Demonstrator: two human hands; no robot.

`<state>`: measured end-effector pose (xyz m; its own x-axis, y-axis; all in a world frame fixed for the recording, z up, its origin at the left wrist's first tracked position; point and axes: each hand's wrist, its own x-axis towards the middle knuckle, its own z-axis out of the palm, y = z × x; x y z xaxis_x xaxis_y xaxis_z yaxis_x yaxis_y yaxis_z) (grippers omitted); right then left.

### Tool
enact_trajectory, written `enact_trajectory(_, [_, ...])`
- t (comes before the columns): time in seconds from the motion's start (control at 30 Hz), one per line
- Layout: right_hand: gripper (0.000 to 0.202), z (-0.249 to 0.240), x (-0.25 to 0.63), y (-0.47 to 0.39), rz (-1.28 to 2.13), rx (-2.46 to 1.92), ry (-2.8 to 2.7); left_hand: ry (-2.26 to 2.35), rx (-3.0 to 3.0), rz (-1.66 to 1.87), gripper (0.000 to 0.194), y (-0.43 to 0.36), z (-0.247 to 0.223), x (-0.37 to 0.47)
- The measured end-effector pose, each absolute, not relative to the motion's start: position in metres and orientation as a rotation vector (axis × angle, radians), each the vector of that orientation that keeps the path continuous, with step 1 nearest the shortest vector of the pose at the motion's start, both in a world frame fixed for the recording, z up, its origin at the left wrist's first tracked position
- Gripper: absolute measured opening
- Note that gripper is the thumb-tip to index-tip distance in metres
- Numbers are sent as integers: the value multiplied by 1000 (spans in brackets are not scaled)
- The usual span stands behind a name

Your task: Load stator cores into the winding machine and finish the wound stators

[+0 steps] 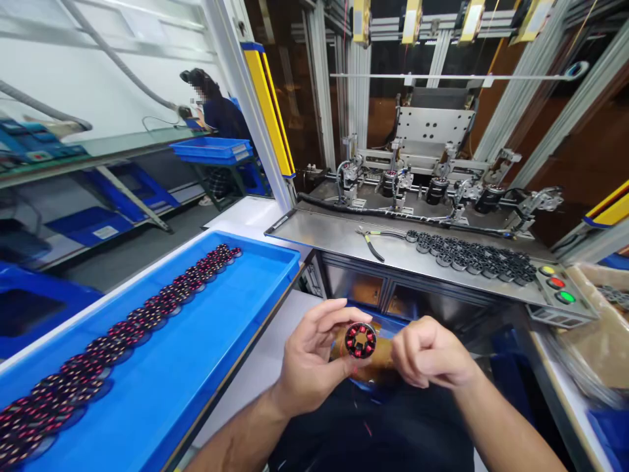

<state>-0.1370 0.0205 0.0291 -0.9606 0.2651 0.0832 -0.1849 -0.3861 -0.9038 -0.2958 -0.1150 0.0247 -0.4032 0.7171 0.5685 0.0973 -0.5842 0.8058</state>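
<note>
My left hand (309, 360) grips a small round motor stator (368, 341) between thumb and fingers. Red wire windings fill its black ring, and a star-shaped opening shows in the centre. A thin strand of red wire (354, 371) hangs below it. Just to the right, apart from the stator, my right hand (432, 354) is closed with its fingers curled and thumb pressed in. Whatever it may pinch is too small or hidden to make out. Both hands are above my lap, in front of the machine.
On my left, a blue tray (211, 367) holds overlapping rows of wound stators (122, 334). Cutting pliers (373, 244) and many unwound black stators (472, 255) lie on the metal ledge before the winding machine (435, 124). Coloured buttons (556, 282) are at right. A person (223, 115) sits at a far bench.
</note>
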Motion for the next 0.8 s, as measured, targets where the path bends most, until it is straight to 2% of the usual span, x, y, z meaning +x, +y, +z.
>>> enact_trajectory(0.13, [28,3,-132,19,2419,-232,-1540,1162,1520,2075,76,-115,20,-294])
enact_trajectory(0.27, [40,-6,-142,-13,2492,-357,-1442,1241,1651,2065,79,-111,15,-293])
enact_trajectory(0.57, [33,0,-134,-31,2572,-460,-1481,1285,1442,2024,78,-108,9,-292])
enact_trajectory(0.8, [41,15,-132,0,2323,-455,-1505,1130,1397,1779,63,-117,15,-295])
